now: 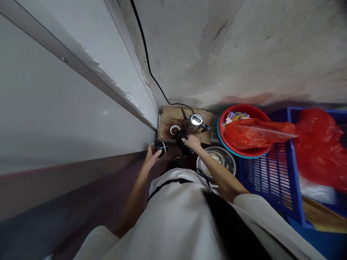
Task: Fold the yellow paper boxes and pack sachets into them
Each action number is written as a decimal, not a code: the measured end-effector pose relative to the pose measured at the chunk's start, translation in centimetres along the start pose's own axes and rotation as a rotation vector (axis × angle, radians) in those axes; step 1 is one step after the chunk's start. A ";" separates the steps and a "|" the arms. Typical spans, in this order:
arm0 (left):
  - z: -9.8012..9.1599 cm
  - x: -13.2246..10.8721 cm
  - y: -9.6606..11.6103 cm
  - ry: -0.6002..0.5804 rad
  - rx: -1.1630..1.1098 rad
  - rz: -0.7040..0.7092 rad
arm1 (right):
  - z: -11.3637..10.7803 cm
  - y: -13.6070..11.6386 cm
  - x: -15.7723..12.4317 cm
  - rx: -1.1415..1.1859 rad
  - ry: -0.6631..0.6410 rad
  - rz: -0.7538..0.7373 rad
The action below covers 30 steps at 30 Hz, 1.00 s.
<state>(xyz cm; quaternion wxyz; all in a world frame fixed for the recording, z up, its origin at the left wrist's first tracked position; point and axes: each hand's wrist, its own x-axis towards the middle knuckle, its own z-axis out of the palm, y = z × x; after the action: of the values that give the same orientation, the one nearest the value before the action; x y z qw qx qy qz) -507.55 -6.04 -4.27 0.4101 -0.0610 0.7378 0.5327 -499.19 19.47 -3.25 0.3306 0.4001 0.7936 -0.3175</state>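
Observation:
My left hand [150,158] is wrapped round a small black cylindrical cup or lid [162,147] with a pale band. To its right, my right hand [192,142] closes on a black bottle-shaped object [187,148], whose upper end lies beside a small white cup [174,129]. Something brown shows inside the cup. It sits on a stained brown board [167,119] along with a silver electric kettle [189,124] with a black handle. Whether anything is flowing from the black object cannot be made out.
A metal basin [230,162] lies under my right forearm. Further right stand stacked red and teal basins [264,111] holding a red plastic bag [244,137], and a blue crate [295,180] with more bags. A black cord [148,59] runs down the wall; a white panel [81,119] borders the left.

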 end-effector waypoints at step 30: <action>3.2 -1.8 -1.6 -0.236 -0.007 0.021 | 9.3 9.9 -7.2 0.668 0.299 -0.125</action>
<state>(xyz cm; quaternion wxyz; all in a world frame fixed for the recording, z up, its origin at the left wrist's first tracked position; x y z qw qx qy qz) -503.80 -4.63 -4.55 0.4881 0.0082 0.6831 0.5431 -484.94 14.01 -5.37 0.0425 0.4788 0.7086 -0.5166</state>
